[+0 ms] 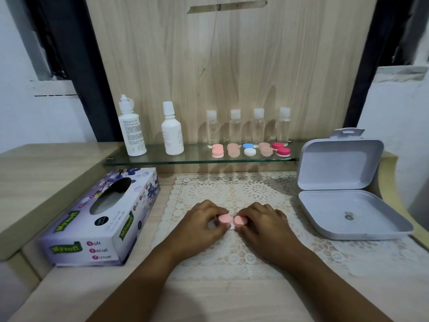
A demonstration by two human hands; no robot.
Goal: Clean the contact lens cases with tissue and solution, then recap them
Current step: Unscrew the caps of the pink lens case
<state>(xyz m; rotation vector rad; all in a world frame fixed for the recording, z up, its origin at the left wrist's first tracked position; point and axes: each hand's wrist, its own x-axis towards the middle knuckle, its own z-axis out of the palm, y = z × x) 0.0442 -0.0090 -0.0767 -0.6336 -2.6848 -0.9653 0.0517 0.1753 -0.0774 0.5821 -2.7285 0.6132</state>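
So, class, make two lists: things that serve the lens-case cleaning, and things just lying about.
For the job: pink lens case in left hand and right hand; tissue box; two white solution bottles; cases on the shelf.
Lying about: four clear bottles; open grey box; lace mat.

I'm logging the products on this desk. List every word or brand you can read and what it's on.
"Soft Facial Tissue": front end of the tissue box, repeated along its top.
"Mysoft", roughly: green banners on that box, blurred.
Print on the tall white bottle and the short white bottle: too small to read.
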